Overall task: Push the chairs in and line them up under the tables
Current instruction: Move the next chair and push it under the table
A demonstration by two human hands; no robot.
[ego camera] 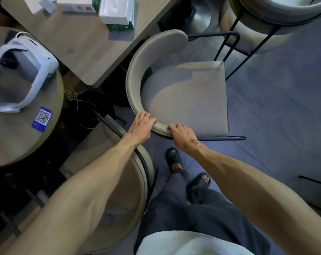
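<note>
A beige chair (189,100) with a curved backrest and thin black legs stands beside the corner of a wooden rectangular table (78,43), its seat out on the open floor. My left hand (143,124) grips the near curve of the backrest. My right hand (181,134) holds the same rim just to the right. A second beige chair (126,181) sits below my left forearm, next to a round table (17,137) on the left. A third chair (266,21) shows at the top right.
White and green boxes (117,13) lie on the rectangular table. A white headset-like device (21,70) and a blue QR card (42,117) rest on the round table. Loose cables (78,102) run between the tables. My sandalled feet (185,168) stand on grey floor.
</note>
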